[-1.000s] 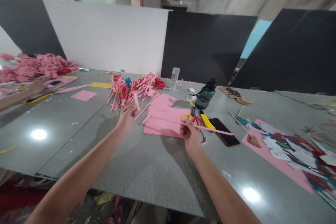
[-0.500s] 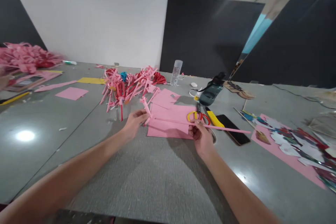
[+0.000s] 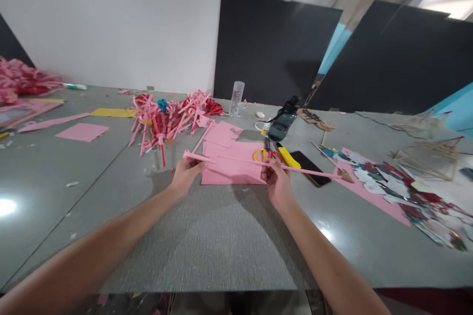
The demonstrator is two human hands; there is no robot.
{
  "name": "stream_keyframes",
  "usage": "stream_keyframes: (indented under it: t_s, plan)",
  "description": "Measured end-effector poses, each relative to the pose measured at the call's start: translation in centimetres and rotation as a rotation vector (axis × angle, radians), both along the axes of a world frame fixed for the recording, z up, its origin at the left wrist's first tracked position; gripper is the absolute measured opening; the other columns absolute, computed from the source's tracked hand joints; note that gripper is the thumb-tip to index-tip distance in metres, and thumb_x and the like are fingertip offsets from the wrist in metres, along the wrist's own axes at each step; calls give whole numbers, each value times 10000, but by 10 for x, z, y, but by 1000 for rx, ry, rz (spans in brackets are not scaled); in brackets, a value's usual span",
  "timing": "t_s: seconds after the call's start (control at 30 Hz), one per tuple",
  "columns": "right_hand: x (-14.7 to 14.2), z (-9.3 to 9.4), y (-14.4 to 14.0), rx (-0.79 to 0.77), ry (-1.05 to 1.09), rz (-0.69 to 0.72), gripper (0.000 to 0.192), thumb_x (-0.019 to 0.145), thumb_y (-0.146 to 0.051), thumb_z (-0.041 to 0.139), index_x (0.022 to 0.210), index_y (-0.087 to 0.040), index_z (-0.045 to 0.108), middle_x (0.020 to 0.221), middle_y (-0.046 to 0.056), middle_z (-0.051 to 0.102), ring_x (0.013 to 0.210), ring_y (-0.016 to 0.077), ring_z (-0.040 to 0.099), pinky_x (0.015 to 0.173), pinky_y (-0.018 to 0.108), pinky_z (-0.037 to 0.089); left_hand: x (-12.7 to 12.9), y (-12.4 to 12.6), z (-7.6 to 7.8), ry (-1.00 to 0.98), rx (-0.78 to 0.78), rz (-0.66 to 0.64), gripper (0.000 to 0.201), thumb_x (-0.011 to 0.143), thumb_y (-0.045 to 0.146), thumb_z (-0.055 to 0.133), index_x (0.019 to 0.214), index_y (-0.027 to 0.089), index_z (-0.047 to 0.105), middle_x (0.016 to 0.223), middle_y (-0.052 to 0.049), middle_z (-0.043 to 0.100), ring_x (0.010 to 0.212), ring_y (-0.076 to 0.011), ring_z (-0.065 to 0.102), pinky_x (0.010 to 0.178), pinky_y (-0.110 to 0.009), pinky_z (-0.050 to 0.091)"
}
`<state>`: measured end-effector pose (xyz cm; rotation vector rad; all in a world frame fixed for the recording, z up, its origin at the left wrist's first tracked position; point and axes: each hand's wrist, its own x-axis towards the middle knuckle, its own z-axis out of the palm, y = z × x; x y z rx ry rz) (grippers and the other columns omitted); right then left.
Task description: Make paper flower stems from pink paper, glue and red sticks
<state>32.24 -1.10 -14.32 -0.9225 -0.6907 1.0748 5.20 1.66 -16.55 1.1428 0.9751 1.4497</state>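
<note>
Short pink paper stick with a frilled end (image 3: 195, 156) sits left of centre, pinched between thumb and fingers of your left hand (image 3: 185, 177) at the left edge of the flat pink paper sheets (image 3: 236, 174); farther right, the fingers of your right hand (image 3: 279, 183) pinch a long, thin pink paper strip (image 3: 314, 173) reaching right past the flat black phone (image 3: 317, 180). Squeezing too hard could crease the stick, and a careless swing could bend the strip's unsupported right end. Since half a second ago, the stick has tipped from steep to nearly level.
</note>
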Motion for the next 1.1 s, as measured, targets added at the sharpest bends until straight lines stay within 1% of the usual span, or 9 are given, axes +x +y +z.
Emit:
stream_keyframes:
  t_s: [0.13,0.27,0.4,0.5,0.6,0.67,0.8,1.0,1.1]
  plan:
    - [1,0,0,2,16,-11,266,677,-378,847,754,-179,688,607,-18,601,513,89,506,437,200,401,2,-2,4,32,9,10,289,636,386,887,781,149,810,648,-22,629,610,-122,495,567,-254,386]
    - [1,2,0,-8,16,-24,257,678,-372,846,742,-180,688,600,-17,591,529,90,502,444,191,397,5,-4,4,65,-3,34,337,690,464,858,800,148,816,591,2,566,548,-95,416,510,-240,312]
    - [-2,2,-2,-29,5,-41,211,700,-353,812,734,-182,695,580,-23,565,522,87,484,438,184,385,8,-5,3,99,-10,77,380,755,531,816,762,151,809,638,-17,604,590,-97,457,544,-239,355]
    - [-6,0,-3,-50,1,-46,185,714,-331,797,747,-171,709,577,-21,563,511,79,476,435,181,379,8,-5,1,119,6,88,407,804,557,775,812,153,822,629,-13,590,591,-95,458,549,-234,363]
    - [-8,-2,-3,-67,5,-70,179,744,-330,779,753,-163,716,577,-15,566,514,79,485,428,180,377,6,-3,-2,99,13,104,359,855,516,751,885,167,830,612,3,562,584,-90,453,545,-225,366]
    - [-8,-3,-3,-82,9,-95,196,788,-355,759,754,-169,706,573,-15,564,508,83,490,415,181,373,4,-2,-5,67,-2,120,302,869,469,757,899,176,822,619,6,572,578,-86,459,539,-220,371]
    - [-2,-3,-1,-110,19,-113,242,876,-393,694,766,-178,681,568,-13,559,489,84,497,397,178,372,4,-1,-6,9,-2,134,225,851,400,797,854,177,774,659,-4,632,576,-80,495,532,-213,390]
    - [7,-5,1,-126,50,-92,237,869,-391,704,746,-197,642,566,-34,516,501,80,502,404,158,392,5,-3,-4,-18,5,125,213,844,381,810,833,179,741,675,-5,658,554,-80,510,521,-215,413]
    - [8,-6,1,-143,68,-79,240,902,-380,669,754,-194,632,566,-31,507,497,77,488,408,154,389,6,-3,-3,-33,19,112,217,856,385,792,799,181,745,687,-10,666,560,-79,510,526,-215,417]
